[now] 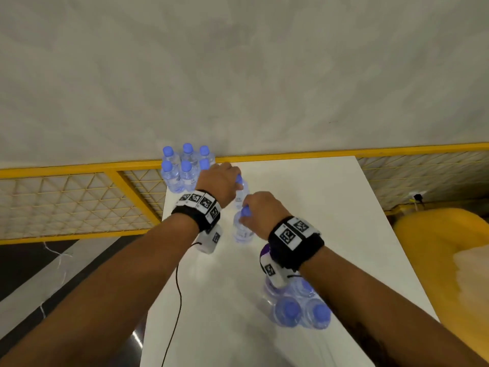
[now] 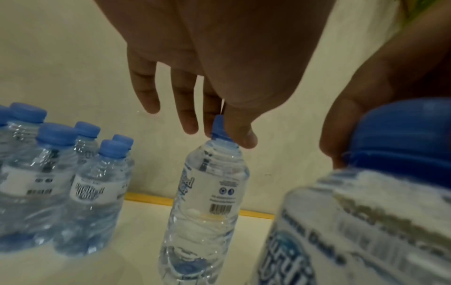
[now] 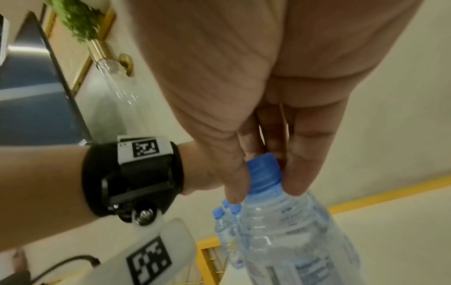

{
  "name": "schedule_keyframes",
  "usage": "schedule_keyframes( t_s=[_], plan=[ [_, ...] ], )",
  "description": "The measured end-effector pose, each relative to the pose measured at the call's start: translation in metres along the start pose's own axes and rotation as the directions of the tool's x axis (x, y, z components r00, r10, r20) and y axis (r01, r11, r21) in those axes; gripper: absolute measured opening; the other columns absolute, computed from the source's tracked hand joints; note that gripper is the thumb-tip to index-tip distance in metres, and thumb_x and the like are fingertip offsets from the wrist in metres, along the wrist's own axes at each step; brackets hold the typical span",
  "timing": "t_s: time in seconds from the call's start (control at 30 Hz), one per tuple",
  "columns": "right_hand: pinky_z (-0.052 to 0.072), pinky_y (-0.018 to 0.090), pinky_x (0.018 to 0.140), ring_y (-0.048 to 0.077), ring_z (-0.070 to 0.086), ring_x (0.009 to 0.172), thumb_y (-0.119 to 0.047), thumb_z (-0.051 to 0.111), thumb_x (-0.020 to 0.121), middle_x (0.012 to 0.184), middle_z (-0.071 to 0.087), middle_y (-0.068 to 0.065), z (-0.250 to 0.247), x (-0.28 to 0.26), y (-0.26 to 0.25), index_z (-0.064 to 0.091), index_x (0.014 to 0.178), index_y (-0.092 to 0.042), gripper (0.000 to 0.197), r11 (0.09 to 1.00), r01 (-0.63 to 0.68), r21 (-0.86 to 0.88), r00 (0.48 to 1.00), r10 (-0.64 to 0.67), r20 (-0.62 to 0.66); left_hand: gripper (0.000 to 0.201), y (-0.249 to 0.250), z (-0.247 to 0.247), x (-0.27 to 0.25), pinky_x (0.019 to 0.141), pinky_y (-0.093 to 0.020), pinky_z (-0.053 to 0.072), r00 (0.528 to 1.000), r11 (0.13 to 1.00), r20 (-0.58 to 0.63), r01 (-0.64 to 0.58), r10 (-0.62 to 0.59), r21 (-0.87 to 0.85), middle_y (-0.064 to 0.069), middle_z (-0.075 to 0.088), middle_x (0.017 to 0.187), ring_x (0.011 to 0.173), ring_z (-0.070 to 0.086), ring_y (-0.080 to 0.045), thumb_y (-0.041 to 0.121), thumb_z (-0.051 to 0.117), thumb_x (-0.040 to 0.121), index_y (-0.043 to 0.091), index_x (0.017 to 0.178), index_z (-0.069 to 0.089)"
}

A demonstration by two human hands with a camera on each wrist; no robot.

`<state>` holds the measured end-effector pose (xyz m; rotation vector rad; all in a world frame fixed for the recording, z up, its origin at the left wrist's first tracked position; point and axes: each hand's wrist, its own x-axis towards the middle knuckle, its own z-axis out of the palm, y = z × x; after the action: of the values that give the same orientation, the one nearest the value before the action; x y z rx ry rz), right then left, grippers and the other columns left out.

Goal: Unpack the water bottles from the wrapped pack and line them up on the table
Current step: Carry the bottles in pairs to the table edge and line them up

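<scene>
The right forearm covers most of the pack (image 1: 301,311) at the table's (image 1: 330,207) near right, so only two blue caps and some clear plastic show, and whether wrap is around them cannot be told. In the head view the backs of both hands hide the fingers, and the bottles under them are blurred. The wrist views fill that in. The left hand (image 1: 219,181) pinches the cap of the far bottle (image 2: 207,192) between thumb and forefinger, the other fingers hanging straight and loose; the bottle stands upright on the table near its far edge, label and barcode legible only in part. The right hand (image 1: 262,210) grips the cap of the near bottle (image 3: 288,231) with thumb on one side and fingers on the other; its lower body runs out of the right wrist frame, and in the left wrist view it looms large and smeared. Whether this bottle rests on the table or hangs just above cannot be told. Six bottles (image 1: 185,165) stand in two rows of three at the far left corner, just beside the left hand, one cap partly hidden behind it
</scene>
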<state>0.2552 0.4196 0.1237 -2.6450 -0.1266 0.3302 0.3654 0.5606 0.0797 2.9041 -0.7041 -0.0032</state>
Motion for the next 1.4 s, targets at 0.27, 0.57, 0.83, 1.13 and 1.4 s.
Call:
schedule_keyframes(
  t_s=[0.27, 0.57, 0.83, 1.13, 1.4],
  plan=[
    [0.055, 0.039, 0.087, 0.036, 0.064, 0.099, -0.026, 0.068, 0.086, 0.114, 0.062, 0.017, 0.007, 0.122, 0.014, 0.065, 0.11, -0.007, 0.031, 0.999, -0.023, -0.046, 1.0, 0.023, 0.014, 0.028, -0.051, 0.012, 0.102, 0.112, -0.065, 0.028, 0.964, 0.976, 0.164, 0.194, -0.209, 0.102, -0.003, 0.055, 0.127, 0.13, 0.043, -0.033, 0.036, 0.059, 0.097, 0.025, 0.123, 0.058],
    [0.045, 0.036, 0.09, 0.035, 0.058, 0.108, -0.014, 0.059, 0.091, 0.118, 0.057, 0.019, 0.025, 0.193, 0.026, 0.062, 0.116, -0.002, 0.028, 0.996, 0.053, -0.075, 0.999, -0.053, 0.012, 0.031, -0.091, 0.041, 0.144, 0.116, -0.072, 0.016, 0.931, 0.962, 0.241, 0.264, -0.273, 0.069, 0.0, 0.053, 0.132, 0.136, 0.036, -0.033, 0.031, 0.058, 0.099, 0.026, 0.129, 0.055],
    [0.039, 0.027, 0.075, 0.034, 0.063, 0.098, -0.009, 0.059, 0.088, 0.105, 0.066, 0.018, 0.026, 0.225, 0.017, 0.064, 0.105, 0.001, 0.02, 0.987, 0.126, -0.102, 0.992, -0.127, -0.004, 0.012, -0.094, 0.042, 0.157, 0.095, -0.053, 0.051, 0.936, 0.974, 0.271, 0.227, -0.224, 0.022, -0.003, 0.057, 0.114, 0.106, 0.057, -0.033, 0.021, 0.055, 0.09, 0.031, 0.085, 0.052],
    [0.038, 0.025, 0.075, 0.032, 0.063, 0.095, -0.009, 0.062, 0.085, 0.103, 0.066, 0.016, 0.032, 0.235, 0.017, 0.064, 0.098, -0.003, 0.014, 0.985, 0.137, -0.104, 0.989, -0.142, -0.046, 0.021, -0.1, 0.047, 0.163, 0.086, -0.045, 0.056, 0.939, 0.981, 0.29, 0.194, -0.187, 0.005, 0.001, 0.053, 0.09, 0.087, 0.062, -0.029, 0.021, 0.058, 0.087, 0.027, 0.073, 0.043],
    [0.044, 0.031, 0.091, 0.031, 0.057, 0.112, -0.013, 0.071, 0.082, 0.122, 0.057, 0.015, 0.033, 0.234, 0.019, 0.053, 0.124, -0.005, 0.046, 0.993, 0.084, -0.089, 0.996, -0.085, -0.016, 0.033, -0.096, 0.044, 0.147, 0.1, -0.049, 0.051, 0.958, 0.977, 0.205, 0.211, -0.199, -0.039, -0.006, 0.064, 0.128, 0.117, 0.061, -0.033, 0.023, 0.06, 0.093, 0.022, 0.126, 0.059]
  ],
)
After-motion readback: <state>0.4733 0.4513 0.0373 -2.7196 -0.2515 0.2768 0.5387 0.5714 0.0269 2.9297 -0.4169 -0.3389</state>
